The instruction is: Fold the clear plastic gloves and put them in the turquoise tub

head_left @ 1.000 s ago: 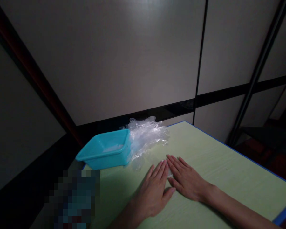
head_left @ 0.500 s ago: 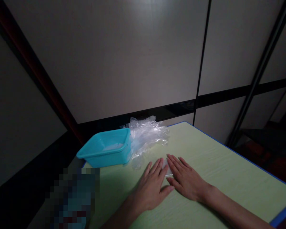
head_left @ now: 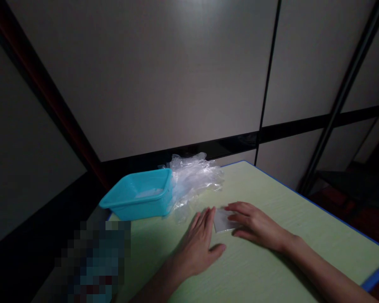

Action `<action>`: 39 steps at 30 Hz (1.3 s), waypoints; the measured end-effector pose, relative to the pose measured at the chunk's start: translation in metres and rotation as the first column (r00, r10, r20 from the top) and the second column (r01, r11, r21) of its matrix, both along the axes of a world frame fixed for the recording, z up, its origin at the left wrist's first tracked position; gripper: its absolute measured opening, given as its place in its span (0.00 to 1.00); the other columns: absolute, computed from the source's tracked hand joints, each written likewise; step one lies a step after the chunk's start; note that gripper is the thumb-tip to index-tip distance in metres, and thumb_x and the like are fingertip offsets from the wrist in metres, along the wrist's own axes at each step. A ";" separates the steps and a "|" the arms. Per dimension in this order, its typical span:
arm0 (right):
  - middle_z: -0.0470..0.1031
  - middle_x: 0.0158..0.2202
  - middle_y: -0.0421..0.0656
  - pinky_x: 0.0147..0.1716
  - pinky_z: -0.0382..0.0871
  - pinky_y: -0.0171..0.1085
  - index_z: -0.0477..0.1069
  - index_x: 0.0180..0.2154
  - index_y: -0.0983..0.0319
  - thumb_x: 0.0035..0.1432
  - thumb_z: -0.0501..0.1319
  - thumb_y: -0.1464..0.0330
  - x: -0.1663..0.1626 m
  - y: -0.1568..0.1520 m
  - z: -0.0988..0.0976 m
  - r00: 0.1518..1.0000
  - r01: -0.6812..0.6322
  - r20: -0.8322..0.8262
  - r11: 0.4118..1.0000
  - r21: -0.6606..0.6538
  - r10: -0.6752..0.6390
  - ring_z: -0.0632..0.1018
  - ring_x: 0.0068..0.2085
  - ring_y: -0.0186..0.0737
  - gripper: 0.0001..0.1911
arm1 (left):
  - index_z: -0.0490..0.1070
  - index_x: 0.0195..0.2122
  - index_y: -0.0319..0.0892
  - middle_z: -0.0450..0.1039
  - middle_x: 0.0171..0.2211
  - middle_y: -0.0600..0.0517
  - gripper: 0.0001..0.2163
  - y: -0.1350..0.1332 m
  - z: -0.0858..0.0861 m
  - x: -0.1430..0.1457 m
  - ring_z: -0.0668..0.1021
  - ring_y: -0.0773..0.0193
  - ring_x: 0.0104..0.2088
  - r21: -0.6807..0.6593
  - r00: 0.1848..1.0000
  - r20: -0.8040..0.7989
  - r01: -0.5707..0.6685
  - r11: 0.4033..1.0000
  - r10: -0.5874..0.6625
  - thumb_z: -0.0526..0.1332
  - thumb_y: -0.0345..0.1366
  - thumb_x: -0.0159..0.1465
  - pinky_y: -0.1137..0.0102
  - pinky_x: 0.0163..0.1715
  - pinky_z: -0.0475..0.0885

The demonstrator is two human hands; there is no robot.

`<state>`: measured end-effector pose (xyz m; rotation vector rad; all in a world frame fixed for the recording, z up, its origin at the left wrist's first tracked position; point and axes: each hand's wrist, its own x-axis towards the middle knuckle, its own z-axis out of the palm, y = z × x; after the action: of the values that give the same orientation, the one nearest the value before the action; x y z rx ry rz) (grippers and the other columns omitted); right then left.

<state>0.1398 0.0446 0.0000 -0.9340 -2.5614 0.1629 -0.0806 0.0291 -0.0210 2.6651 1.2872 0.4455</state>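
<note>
A small flat square of folded translucent plastic (head_left: pixel 222 221) lies on the table between my hands. My left hand (head_left: pixel 197 246) rests with its fingers stretched out along the square's left edge, its thumb spread to the side. My right hand (head_left: pixel 254 224) is over the square's right part, fingers apart and slightly bent, hiding that side. Whether its fingertips touch the plastic I cannot tell. Behind my hands spreads a crumpled heap of thin clear plastic (head_left: pixel 196 179), which looks like disposable gloves or bags.
A turquoise plastic basin (head_left: pixel 139 206) with some whitish sheets (head_left: pixel 150 192) inside stands at the table's left edge, against the heap. The pale green table (head_left: pixel 271 189) has a blue rim. A tall cabinet (head_left: pixel 183 84) rises behind it. Something at lower left is pixelated.
My right hand has moved right and its fingers have bent, uncovering more of the plastic square. My left hand has shifted slightly left, its fingers closer together.
</note>
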 end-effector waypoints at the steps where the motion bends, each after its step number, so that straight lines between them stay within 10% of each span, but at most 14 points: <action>1: 0.67 0.50 0.48 0.50 0.59 0.45 0.70 0.43 0.61 0.57 0.55 0.64 0.002 0.000 0.002 1.000 -0.014 0.009 0.999 0.033 0.014 0.66 0.52 0.44 0.13 | 0.32 0.61 0.37 0.43 0.61 0.40 0.38 0.000 0.000 0.000 0.49 0.53 0.60 -0.005 1.000 0.002 -0.001 1.000 0.001 0.57 0.39 0.57 0.56 0.57 0.48; 9: 0.72 0.40 0.47 0.44 0.62 0.44 0.71 0.30 0.63 0.59 0.49 0.74 -0.008 -0.001 0.003 0.991 -0.041 0.132 0.977 0.211 0.013 0.70 0.41 0.42 0.13 | 0.36 0.61 0.35 0.47 0.60 0.41 0.37 0.001 -0.002 0.002 0.52 0.55 0.60 -0.001 1.000 0.001 -0.008 1.000 0.008 0.57 0.39 0.56 0.59 0.58 0.46; 15: 0.72 0.36 0.46 0.41 0.63 0.42 0.67 0.35 0.63 0.56 0.50 0.74 -0.011 -0.004 0.003 0.979 0.042 -0.198 0.999 -0.034 -0.048 0.71 0.38 0.41 0.09 | 0.58 0.51 0.41 0.64 0.51 0.47 0.20 0.002 0.008 0.005 0.63 0.57 0.53 0.022 0.984 0.175 -0.032 0.999 0.027 0.57 0.34 0.57 0.58 0.57 0.47; 20: 0.68 0.27 0.40 0.27 0.63 0.34 0.62 0.34 0.61 0.57 0.51 0.65 -0.022 -0.001 0.000 0.703 -0.022 -0.649 0.903 -0.429 -0.292 0.70 0.29 0.35 0.06 | 0.68 0.28 0.40 0.70 0.28 0.51 0.04 0.008 0.012 0.017 0.72 0.62 0.32 -0.244 0.806 0.565 -0.044 0.969 0.179 0.54 0.31 0.55 0.70 0.36 0.65; 24: 0.65 0.23 0.34 0.21 0.59 0.30 0.56 0.42 0.59 0.46 0.62 0.65 -0.030 0.003 -0.003 0.474 -0.219 -0.765 0.782 -0.583 -0.437 0.67 0.23 0.31 0.22 | 0.67 0.26 0.38 0.68 0.23 0.53 0.07 0.013 0.009 0.027 0.70 0.64 0.26 -0.536 0.517 0.761 0.160 0.829 0.392 0.58 0.37 0.50 0.73 0.27 0.62; 28: 0.66 0.22 0.33 0.21 0.58 0.30 0.55 0.46 0.59 0.43 0.65 0.68 -0.031 0.005 -0.005 0.371 -0.293 -0.776 0.729 -0.619 -0.510 0.67 0.22 0.30 0.28 | 0.69 0.28 0.36 0.69 0.24 0.51 0.12 0.009 0.013 0.028 0.70 0.64 0.27 -0.588 0.439 0.793 0.367 0.721 0.423 0.63 0.40 0.47 0.73 0.28 0.61; 39: 0.66 0.20 0.32 0.20 0.55 0.28 0.58 0.47 0.61 0.43 0.65 0.70 -0.032 0.002 -0.007 0.483 -0.405 -0.742 0.632 -0.661 -0.465 0.66 0.21 0.28 0.28 | 0.64 0.19 0.38 0.64 0.18 0.56 0.09 0.007 0.015 0.026 0.64 0.70 0.21 -0.628 0.311 0.775 0.276 0.727 0.551 0.64 0.36 0.46 0.76 0.22 0.56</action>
<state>0.1078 0.0468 -0.0065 -0.7969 -1.3454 1.4737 -0.0549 0.0364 -0.0064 1.1387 0.9378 1.1016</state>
